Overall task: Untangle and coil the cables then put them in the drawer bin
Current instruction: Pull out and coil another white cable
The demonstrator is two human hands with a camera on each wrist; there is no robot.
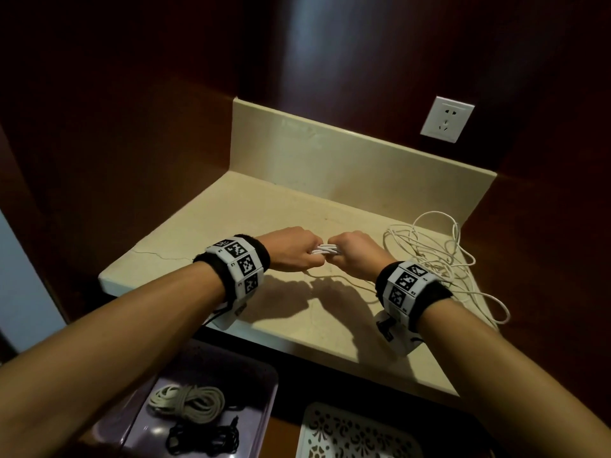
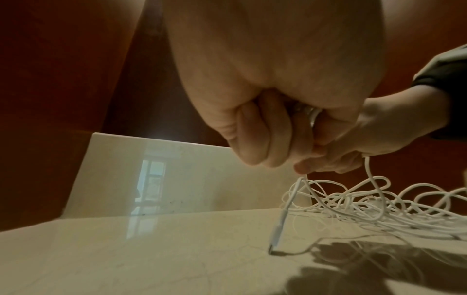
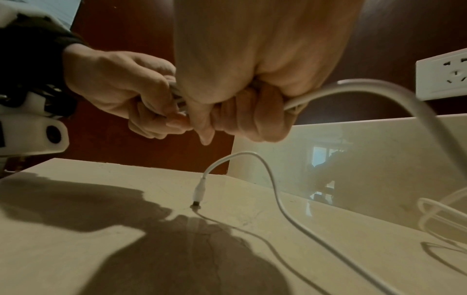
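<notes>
Two hands meet above the middle of the beige stone tabletop (image 1: 231,206). The left hand (image 1: 292,247) and the right hand (image 1: 355,249) are each fisted around the same short bundle of white cable (image 1: 325,249), knuckles nearly touching, several strands showing between them. One loose end of that cable hangs down, its plug (image 3: 198,194) standing tip-down on the tabletop. To the right lies one loose tangle of white cable (image 1: 439,259), spread from near the backsplash to the front edge; whether it is a single cable or more cannot be made out. Below the tabletop's front edge sits one purple drawer bin (image 1: 264,401) holding two coiled cables: one off-white coil (image 1: 188,399) and one black coil (image 1: 205,438) just in front of it. One white patterned tray (image 1: 347,434) sits beside the bin. One white wall socket (image 1: 447,119) is mounted on the dark wood panel.
</notes>
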